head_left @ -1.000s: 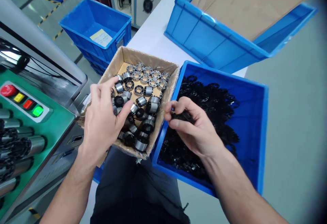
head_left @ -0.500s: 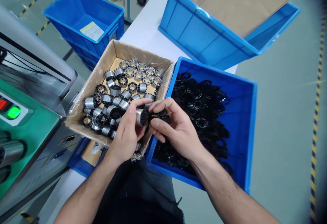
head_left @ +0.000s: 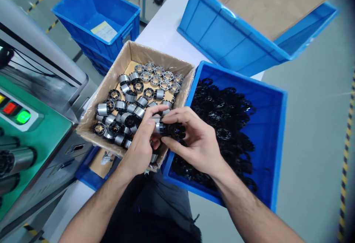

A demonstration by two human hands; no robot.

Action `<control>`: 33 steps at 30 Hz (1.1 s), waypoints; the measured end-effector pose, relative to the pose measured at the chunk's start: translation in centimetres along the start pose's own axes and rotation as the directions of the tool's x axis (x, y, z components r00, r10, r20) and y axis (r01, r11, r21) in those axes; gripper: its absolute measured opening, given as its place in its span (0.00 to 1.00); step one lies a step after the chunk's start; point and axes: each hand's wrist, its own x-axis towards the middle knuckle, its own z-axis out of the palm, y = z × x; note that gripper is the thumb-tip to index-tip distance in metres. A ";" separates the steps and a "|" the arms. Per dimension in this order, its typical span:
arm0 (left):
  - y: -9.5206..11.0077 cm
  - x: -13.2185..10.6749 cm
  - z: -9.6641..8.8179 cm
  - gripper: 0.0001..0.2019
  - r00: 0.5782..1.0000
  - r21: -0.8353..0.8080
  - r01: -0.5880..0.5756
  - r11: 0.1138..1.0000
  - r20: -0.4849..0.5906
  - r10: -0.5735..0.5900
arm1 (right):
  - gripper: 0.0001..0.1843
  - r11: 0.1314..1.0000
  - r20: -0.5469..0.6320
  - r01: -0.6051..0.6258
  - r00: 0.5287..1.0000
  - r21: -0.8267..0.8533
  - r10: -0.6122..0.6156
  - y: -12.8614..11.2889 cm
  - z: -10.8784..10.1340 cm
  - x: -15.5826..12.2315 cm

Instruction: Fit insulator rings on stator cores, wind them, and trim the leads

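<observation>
My left hand is closed around a silver stator core with a black end. My right hand pinches a black toothed plastic ring between thumb and fingers. The ring sits against the right end of the core; whether it is seated on it cannot be made out. Both hands are over the near right corner of a plastic-lined cardboard box. Inside that box lie several similar cores, many with black ends, and bare metal ones in rows at the back.
A blue bin of black plastic rings adjoins the box on the right. Behind it stands a larger blue bin with cardboard on top. Stacked blue bins are at back left. A green-topped machine with lit buttons is at left.
My right hand has brought the black ring up against the core's end, and its fingers now reach over the joint. The core has turned more sideways. The view has shifted slightly.
</observation>
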 end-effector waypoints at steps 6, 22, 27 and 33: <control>0.1 0.1 -0.2 0.27 0.999 -0.036 0.017 0.999 0.033 -0.016 | 0.17 0.998 -0.005 -0.037 0.999 -0.055 0.037 0.1 -0.3 0.0; -0.3 -0.2 -0.2 0.24 1.000 0.026 0.007 1.000 -0.002 -0.007 | 0.16 1.000 0.004 0.002 1.000 0.007 -0.002 0.0 -0.7 0.3; 0.0 -0.5 -0.1 0.29 0.999 0.022 -0.036 0.999 0.005 0.036 | 0.17 1.000 0.025 -0.004 1.000 -0.011 0.004 -0.2 -0.9 0.3; 0.4 -0.8 -0.1 0.26 0.998 0.076 -0.053 0.996 0.041 0.050 | 0.17 1.000 0.029 -0.002 1.000 0.008 0.002 -0.4 -1.2 0.3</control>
